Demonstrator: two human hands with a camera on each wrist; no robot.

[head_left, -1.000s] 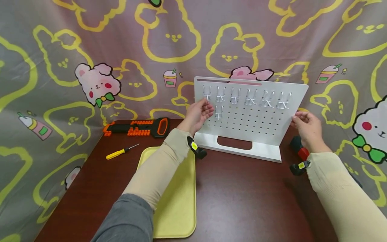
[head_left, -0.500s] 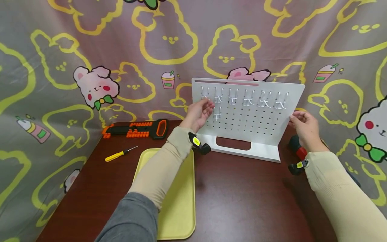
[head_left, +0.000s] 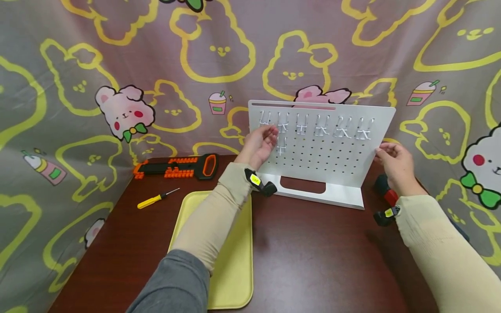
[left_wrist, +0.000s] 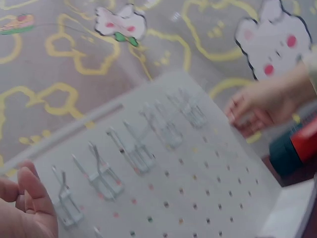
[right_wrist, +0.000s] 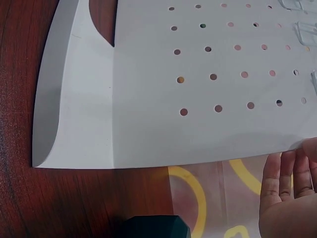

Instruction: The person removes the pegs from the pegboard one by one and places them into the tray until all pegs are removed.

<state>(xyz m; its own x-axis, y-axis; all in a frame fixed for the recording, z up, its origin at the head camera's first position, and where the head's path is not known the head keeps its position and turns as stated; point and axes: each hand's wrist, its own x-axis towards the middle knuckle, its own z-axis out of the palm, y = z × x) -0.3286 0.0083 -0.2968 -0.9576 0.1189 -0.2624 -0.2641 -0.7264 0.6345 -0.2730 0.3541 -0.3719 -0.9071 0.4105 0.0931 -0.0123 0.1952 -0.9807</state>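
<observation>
A white pegboard (head_left: 328,156) stands upright on its base, with several clear-and-white hooks (head_left: 301,124) along its upper part. My left hand (head_left: 260,145) is at the board's upper left, fingertips pinching the lower part of the leftmost hook (head_left: 265,116); its grip is partly hidden. In the left wrist view the left hand (left_wrist: 29,208) shows only at the lower left corner. At the board's right edge my right hand (head_left: 399,167) grips the rim between thumb and fingers. The right wrist view has the right hand's fingers (right_wrist: 292,178) behind that edge.
A yellow tray (head_left: 235,278) lies under my left forearm. To its left is a yellow-handled screwdriver (head_left: 150,201), with a black-and-orange handled tool (head_left: 176,167) behind. A dark green and red object (head_left: 387,191) sits by the right hand. A patterned curtain (head_left: 219,39) hangs behind the brown table (head_left: 313,261).
The left fingers have shifted up slightly, and the lower part of the leftmost hook has moved with them behind the fingertips. The right hand stays on the edge.
</observation>
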